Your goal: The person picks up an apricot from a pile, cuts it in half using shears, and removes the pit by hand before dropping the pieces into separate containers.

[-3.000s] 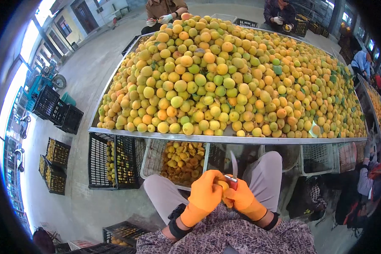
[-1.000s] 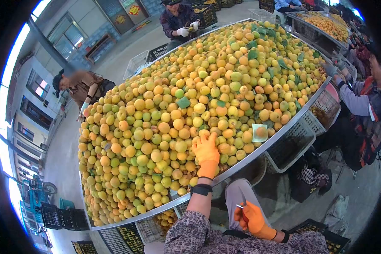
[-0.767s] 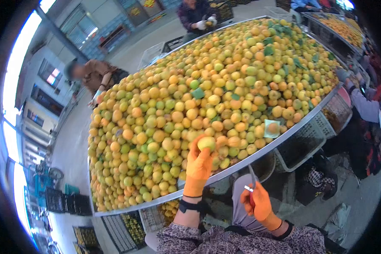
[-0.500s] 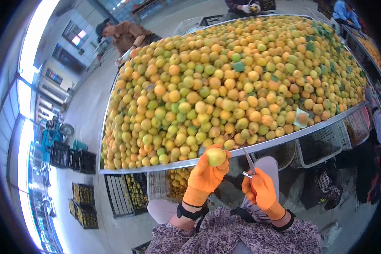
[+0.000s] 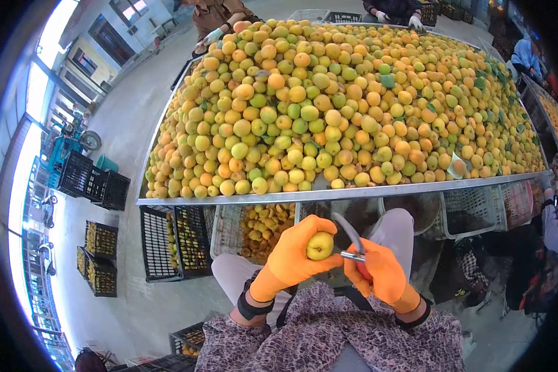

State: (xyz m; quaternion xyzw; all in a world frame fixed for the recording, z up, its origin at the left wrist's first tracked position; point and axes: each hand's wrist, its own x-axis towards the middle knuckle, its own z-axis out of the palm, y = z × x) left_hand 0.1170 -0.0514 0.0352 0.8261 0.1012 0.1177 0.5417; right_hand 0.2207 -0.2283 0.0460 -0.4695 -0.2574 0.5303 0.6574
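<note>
My left hand (image 5: 296, 254), in an orange glove, is closed around a yellow-green fruit (image 5: 320, 246), its stem end facing up. Close on the right, my right hand (image 5: 378, 270), gloved in orange too, grips a knife (image 5: 351, 235) with a curved blade and a metal collar. A bit of red handle shows between the fingers. The blade points up and left, just beside the fruit. Both hands are over my lap, in front of the metal edge (image 5: 242, 199) of a table heaped with yellow, orange and green fruit (image 5: 328, 111).
Below the table edge are a crate of cut fruit (image 5: 268, 226), black crates (image 5: 161, 242) and an empty pale basket (image 5: 471, 211). People stand at the far side: a brown sleeve (image 5: 208, 18) and a white-gloved hand (image 5: 415, 23). Stacked black crates (image 5: 93, 180) are on the left.
My left hand has lowered the fruit and turned it, bringing it nearer the knife. The camera view has tilted, and the far person's gloved hands have moved apart.
</note>
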